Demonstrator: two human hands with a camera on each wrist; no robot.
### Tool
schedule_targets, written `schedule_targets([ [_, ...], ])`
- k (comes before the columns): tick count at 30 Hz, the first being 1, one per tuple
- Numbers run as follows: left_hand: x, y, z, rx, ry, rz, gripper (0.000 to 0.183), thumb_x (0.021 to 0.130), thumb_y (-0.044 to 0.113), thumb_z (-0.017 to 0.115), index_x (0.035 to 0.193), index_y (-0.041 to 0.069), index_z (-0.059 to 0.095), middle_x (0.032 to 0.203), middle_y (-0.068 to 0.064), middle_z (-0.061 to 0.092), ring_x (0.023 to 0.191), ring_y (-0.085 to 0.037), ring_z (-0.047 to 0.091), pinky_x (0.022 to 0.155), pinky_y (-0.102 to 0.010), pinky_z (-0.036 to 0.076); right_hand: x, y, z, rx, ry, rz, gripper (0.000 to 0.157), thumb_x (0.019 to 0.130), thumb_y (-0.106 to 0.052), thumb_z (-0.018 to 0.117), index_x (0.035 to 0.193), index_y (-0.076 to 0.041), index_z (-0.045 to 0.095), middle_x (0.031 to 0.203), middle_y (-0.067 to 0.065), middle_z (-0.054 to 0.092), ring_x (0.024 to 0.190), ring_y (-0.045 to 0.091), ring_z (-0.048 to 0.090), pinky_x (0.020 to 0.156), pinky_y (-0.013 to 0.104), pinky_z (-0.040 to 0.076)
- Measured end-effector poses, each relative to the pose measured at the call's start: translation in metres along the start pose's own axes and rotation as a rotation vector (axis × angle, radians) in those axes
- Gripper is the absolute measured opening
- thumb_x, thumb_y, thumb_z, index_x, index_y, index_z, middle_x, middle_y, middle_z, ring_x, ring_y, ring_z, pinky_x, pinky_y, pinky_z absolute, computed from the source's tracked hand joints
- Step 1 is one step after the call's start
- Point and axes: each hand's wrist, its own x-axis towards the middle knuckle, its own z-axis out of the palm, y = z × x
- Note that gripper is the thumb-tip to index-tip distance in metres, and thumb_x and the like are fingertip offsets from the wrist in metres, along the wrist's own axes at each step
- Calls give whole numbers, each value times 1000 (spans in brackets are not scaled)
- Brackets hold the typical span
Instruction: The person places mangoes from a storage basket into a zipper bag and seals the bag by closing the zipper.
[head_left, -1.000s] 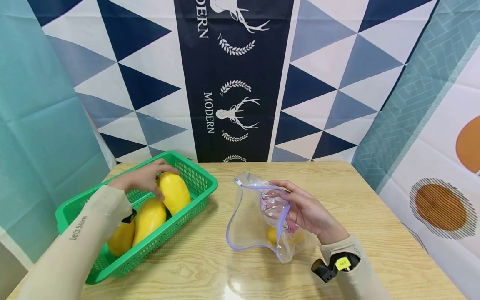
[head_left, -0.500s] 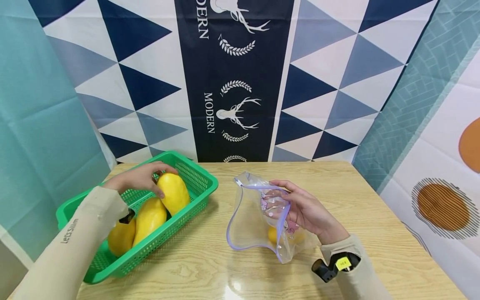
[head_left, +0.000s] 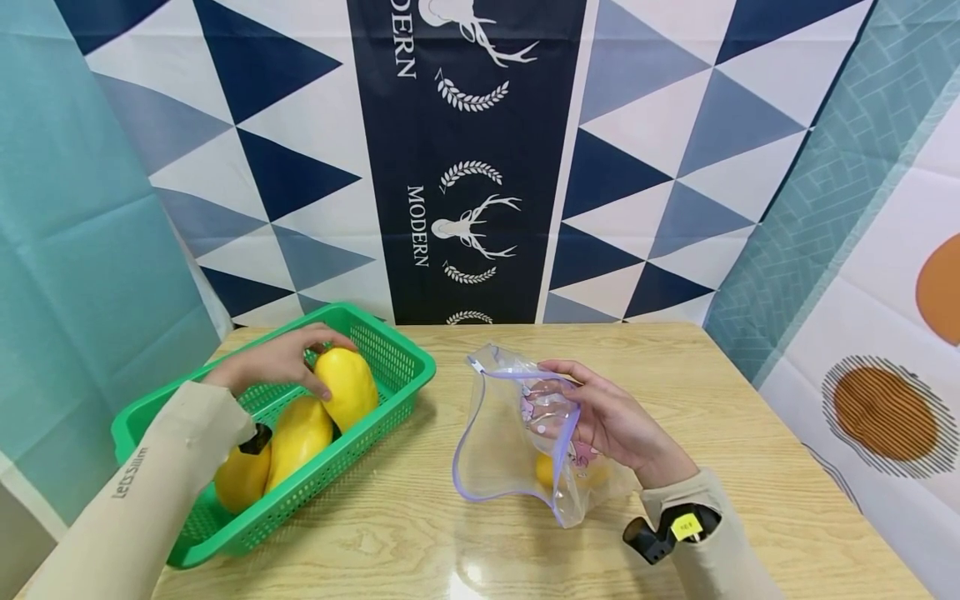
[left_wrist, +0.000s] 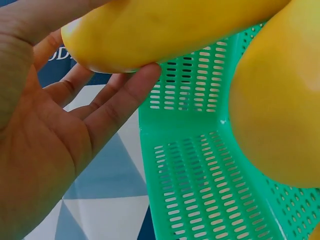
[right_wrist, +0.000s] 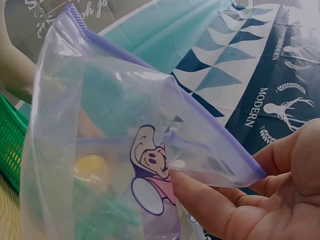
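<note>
Left hand (head_left: 277, 360): curled round far yellow fruit (head_left: 349, 390) | Change: forearm (head_left: 138, 479) shifted slightly left; fruit not yet clear of green basket (head_left: 322, 471) | Right hand (head_left: 621, 423): pinching clear zip bag (head_left: 491, 454), unmoved

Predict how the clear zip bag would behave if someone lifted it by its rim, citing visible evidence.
The clear zip bag is probably floppy: its thin film creases and its purple rim bends. It would likely sag at the bottom, since a yellow item seems to lie low inside. Its glossy film may feel slippery to grip.
</note>
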Motion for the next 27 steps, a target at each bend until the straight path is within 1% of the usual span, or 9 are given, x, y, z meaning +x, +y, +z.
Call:
schedule_targets([
  [3,-1,-1,0,-3,11,24,66,75,15,89,133,5,60,129,-17,48,110,-36,49,83,-43,53,0,0,0,5,4,1,42,106,0,24,139,-14,46,129,12,54,105,28,69,91,42,52],
  [5,-2,0,1,-5,17,24,65,75,16,89,133,6,60,130,-16,48,110,-35,49,82,-41,54,0,0,-1,13,1,3,43,106,1,23,139,-14,46,130,11,54,106,28,69,91,41,52],
  [10,-5,0,1,-6,27,-15,66,75,18,89,134,8,61,132,-15,47,112,-35,49,86,-44,50,0,1,-1,32,-15,2,45,106,2,21,140,-14,45,131,11,55,107,28,68,91,41,52],
  [14,-6,0,1,-2,36,-30,66,74,18,89,133,8,61,131,-16,46,111,-37,49,88,-46,48,0,1,-2,30,-17,0,44,106,2,20,140,-14,45,131,11,55,108,28,68,91,41,52],
  [19,-8,-1,2,-29,50,-28,66,73,17,90,132,8,62,129,-14,46,110,-36,49,85,-43,51,0,2,-2,22,-13,-3,43,106,2,21,139,-13,45,131,11,54,108,27,67,91,41,52],
  [22,-9,-2,2,-52,71,-15,66,73,16,90,132,7,62,129,-15,46,109,-34,47,82,-41,53,1,1,-2,19,-9,-2,43,106,2,22,139,-13,45,131,11,54,108,27,68,91,42,52],
  [27,-10,-4,3,-94,122,12,68,71,12,91,132,5,61,127,-14,45,105,-31,43,84,-43,53,1,1,-1,18,2,6,42,106,1,23,139,-13,45,131,11,54,107,27,68,91,41,52],
])
